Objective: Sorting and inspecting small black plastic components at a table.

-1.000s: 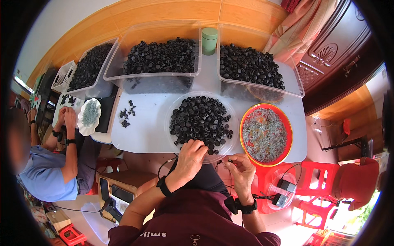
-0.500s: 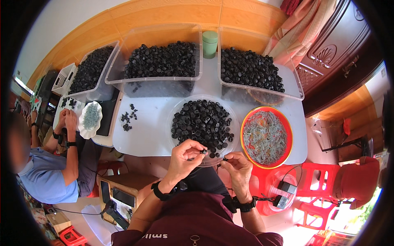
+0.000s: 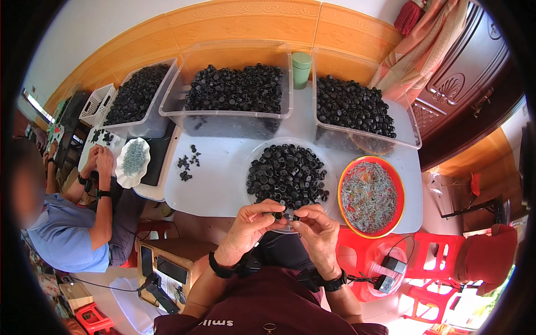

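Note:
Both of my hands work close together over the near rim of a round clear tray. My left hand pinches a small black plastic cap between thumb and fingertips. In a pinch as well, my right hand holds a small black piece, partly covered by the fingers. A heap of black plastic caps fills the tray just beyond my fingertips. Right of it stands a red bowl with a yellow rim, full of thin silvery metal pins or screws.
Three clear bins of black parts line the table's back, with a green canister between two. Loose black pieces lie left of the tray. A person in blue works at left beside a white dish. Red stools stand at right.
My hands have come closer together, bringing the two black pieces almost side by side. The whole view has shifted slightly, so the table sits lower and farther right.

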Tool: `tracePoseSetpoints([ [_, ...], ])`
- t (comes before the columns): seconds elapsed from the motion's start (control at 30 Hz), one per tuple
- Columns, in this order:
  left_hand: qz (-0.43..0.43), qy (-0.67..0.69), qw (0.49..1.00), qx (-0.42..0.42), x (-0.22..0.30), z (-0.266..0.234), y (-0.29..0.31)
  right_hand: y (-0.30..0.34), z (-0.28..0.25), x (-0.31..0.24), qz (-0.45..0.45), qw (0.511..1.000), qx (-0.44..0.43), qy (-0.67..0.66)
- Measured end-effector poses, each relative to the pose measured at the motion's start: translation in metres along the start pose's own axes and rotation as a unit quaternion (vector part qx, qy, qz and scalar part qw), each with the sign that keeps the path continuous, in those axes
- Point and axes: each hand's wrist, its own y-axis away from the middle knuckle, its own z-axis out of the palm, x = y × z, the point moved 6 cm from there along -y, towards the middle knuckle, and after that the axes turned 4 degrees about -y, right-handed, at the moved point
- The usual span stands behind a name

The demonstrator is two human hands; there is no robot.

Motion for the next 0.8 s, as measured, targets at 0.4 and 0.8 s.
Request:
tracePoseSetpoints([
  [0.4, 0.02, -0.016, 1.0, 0.01, 0.003, -0.007, 0.009, 0.005, 0.016, -0.006, -0.05, 0.998, -0.006, 0.025],
  [0.8, 0.015, -0.092, 0.995, 0.037, 0.004, -0.001, 0.009, 0.009, 0.013, -0.004, -0.052, 0.998, 0.013, 0.037],
])
